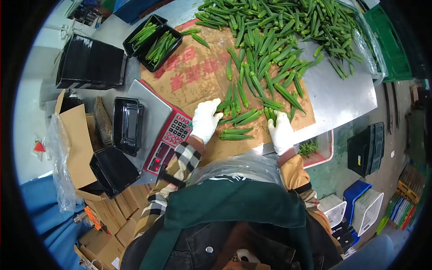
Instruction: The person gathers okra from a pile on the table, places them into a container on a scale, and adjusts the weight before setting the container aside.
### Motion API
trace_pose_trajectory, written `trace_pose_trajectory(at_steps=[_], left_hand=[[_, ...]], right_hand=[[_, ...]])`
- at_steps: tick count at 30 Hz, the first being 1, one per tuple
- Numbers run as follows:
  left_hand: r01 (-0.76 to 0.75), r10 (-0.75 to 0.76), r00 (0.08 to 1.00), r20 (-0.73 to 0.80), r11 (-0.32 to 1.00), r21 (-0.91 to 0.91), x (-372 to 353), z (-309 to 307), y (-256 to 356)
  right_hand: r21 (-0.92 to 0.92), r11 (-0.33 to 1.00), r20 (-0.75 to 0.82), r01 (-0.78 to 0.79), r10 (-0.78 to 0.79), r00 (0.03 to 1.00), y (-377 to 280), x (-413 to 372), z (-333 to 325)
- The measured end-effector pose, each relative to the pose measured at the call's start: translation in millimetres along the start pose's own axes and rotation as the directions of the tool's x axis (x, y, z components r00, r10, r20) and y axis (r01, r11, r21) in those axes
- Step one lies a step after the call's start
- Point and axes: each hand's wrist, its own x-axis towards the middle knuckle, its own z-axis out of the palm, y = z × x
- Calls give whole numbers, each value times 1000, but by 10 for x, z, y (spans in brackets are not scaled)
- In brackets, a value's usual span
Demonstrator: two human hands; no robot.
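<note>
My left hand (206, 120), in a white glove, has its fingers closed around the end of an okra pod (223, 105) on the cardboard sheet. My right hand (281, 133), gloved too, is closed on a few okra pods (271, 114) at the sheet's right side. Between the hands lie loose okra pods (247, 118). Nearer to me is a small, neatly aligned bundle of okra (236, 134). A large okra heap (279, 27) spreads over the far part of the table. The palms and some fingertips are hidden.
A red-framed scale (177, 128) stands at the left, with an empty black tray (127, 126) on its plate. Two black trays of okra (163, 48) sit beyond it. Another black tray (114, 171) leans near a cardboard box (74, 144). A green crate (387, 42) is at the far right.
</note>
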Motion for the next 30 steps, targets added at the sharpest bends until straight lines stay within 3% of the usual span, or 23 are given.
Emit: trace_pose_trajectory(at_steps=[2, 4, 6, 9, 10, 11, 13, 16, 17, 20, 23, 26, 28, 30], left_hand=[[54, -78, 986, 149, 987, 153, 12, 8, -11], [67, -70, 996, 64, 997, 47, -19, -99, -31], [76, -76, 997, 5, 997, -8, -82, -256, 24], [-47, 49, 996, 70, 999, -23, -278, -255, 55], [-87, 83, 989, 125, 996, 27, -348, -187, 52], [-42, 19, 981, 193, 992, 118, -406, -106, 66], [24, -59, 979, 195, 983, 180, -474, -48, 119], [134, -146, 983, 109, 984, 116, -585, -212, 201], [151, -177, 970, 169, 977, 152, -595, -309, 251], [-184, 181, 979, 95, 982, 31, -684, -278, 395], [-469, 473, 878, 74, 881, -64, -619, 62, 490], [-427, 382, 877, 292, 898, 106, -595, 186, 453], [-372, 259, 863, 434, 907, 199, -526, 121, 523], [-322, 184, 887, 423, 903, 283, -521, 179, 528]], right_hand=[[157, 983, 54, -92, 85, 995, 18, 13, 9], [378, 909, 97, -176, 150, 984, 53, 3, 21], [258, 962, 84, -85, 65, 994, -25, 19, -153], [88, 995, 72, 55, -62, 995, -205, 43, -156], [21, 999, 84, 39, -41, 996, -258, 30, -96], [-8, 1000, 108, -21, 21, 994, -292, 48, -26], [84, 996, 18, -26, 24, 1000, -254, 23, 75], [201, 968, 125, -152, 129, 984, -240, 6, -118], [210, 975, 112, -68, 45, 993, -291, 24, -206], [223, 962, 138, 158, -192, 972, -510, 80, -268], [0, 864, 182, 504, -495, 850, -518, 173, 156], [-221, 811, 262, 542, -486, 834, -452, 184, 327], [-262, 824, 366, 502, -397, 842, -516, 203, 158], [-298, 821, 437, 487, -337, 834, -501, 215, 48]])
